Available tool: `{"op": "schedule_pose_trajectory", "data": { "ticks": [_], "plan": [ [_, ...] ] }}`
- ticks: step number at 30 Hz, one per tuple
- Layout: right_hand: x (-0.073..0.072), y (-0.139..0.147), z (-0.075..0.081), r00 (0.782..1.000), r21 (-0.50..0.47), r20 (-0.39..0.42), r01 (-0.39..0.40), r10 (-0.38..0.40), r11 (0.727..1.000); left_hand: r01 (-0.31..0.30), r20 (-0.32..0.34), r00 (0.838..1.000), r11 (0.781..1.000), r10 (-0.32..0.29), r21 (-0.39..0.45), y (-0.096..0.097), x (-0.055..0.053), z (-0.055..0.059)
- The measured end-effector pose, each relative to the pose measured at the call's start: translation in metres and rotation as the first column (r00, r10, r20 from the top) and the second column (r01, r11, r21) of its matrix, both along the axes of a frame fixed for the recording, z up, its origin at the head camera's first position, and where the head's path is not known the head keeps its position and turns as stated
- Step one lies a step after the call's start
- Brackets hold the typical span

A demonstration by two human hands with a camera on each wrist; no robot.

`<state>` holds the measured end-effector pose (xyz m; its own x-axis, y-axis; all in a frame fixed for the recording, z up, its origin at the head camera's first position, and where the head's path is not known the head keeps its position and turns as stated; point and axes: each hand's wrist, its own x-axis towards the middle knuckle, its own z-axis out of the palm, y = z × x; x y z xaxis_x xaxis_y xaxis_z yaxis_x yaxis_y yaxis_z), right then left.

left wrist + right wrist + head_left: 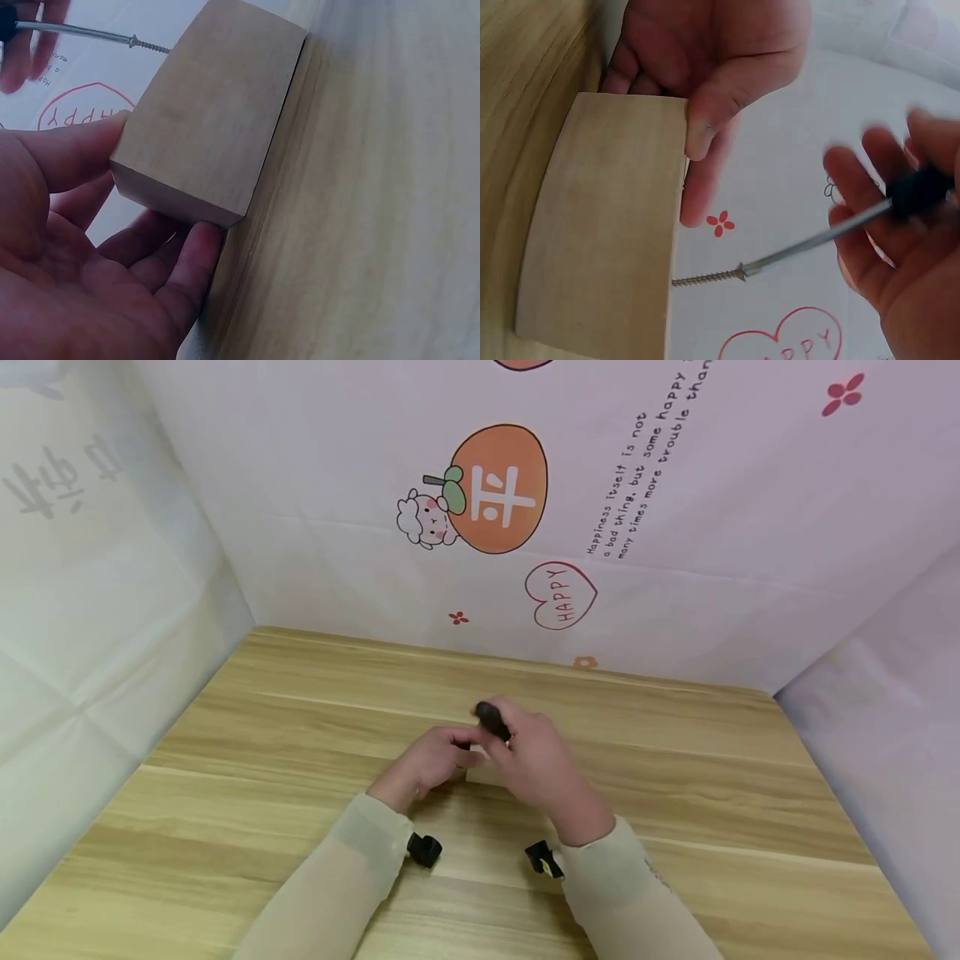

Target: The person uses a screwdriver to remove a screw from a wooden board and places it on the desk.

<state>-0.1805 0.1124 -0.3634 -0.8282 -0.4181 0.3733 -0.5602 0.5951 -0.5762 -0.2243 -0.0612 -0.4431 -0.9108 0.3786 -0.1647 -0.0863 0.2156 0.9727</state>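
Observation:
A pale wooden block (210,105) stands on the tabletop, held steady by my left hand (97,247), whose thumb and fingers grip one end. From the block's upper face a threaded screw (709,279) sticks out, with much of its thread showing. The screwdriver's metal shaft (817,244) meets the screw head, slightly out of line with it in the right wrist view. My right hand (536,760) holds the screwdriver by its black handle (491,718); its fingers look blurred in the right wrist view. In the head view both hands largely cover the block.
The wood-grain table (300,735) reaches back to a white printed cloth (337,568), with more cloth at both sides. Small black devices sit at the cuffs, one by the left wrist (425,850) and one by the right wrist (543,858).

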Motion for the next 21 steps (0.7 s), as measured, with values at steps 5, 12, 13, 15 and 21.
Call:
{"op": "schedule_pose_trajectory", "data": {
  "ticks": [5, 12, 13, 15, 21],
  "plan": [
    [-0.002, 0.002, 0.001, 0.996, -0.131, -0.018, 0.084, -0.087, 0.988, -0.009, 0.014, 1.0, 1.0, 0.009, 0.0, -0.001, 0.0, 0.0],
    [0.001, 0.01, 0.015, 0.98, -0.29, -0.078, 0.155, -0.184, 0.944, 0.01, 0.042, 0.999, 1.0, -0.01, -0.015, -0.001, 0.001, 0.001],
    [0.0, 0.011, 0.016, 0.977, -0.311, -0.086, 0.159, -0.195, 0.937, 0.012, 0.04, 0.999, 1.0, -0.012, -0.015, -0.001, 0.001, 0.001],
    [0.0, 0.013, 0.018, 0.972, -0.345, -0.105, 0.164, -0.212, 0.924, 0.012, 0.041, 0.999, 1.0, -0.011, -0.015, -0.001, 0.001, 0.001],
    [-0.002, 0.019, 0.023, 0.973, -0.423, -0.105, 0.145, -0.207, 0.894, 0.006, 0.051, 0.999, 1.0, -0.005, -0.016, -0.001, -0.001, 0.001]
  ]
}}
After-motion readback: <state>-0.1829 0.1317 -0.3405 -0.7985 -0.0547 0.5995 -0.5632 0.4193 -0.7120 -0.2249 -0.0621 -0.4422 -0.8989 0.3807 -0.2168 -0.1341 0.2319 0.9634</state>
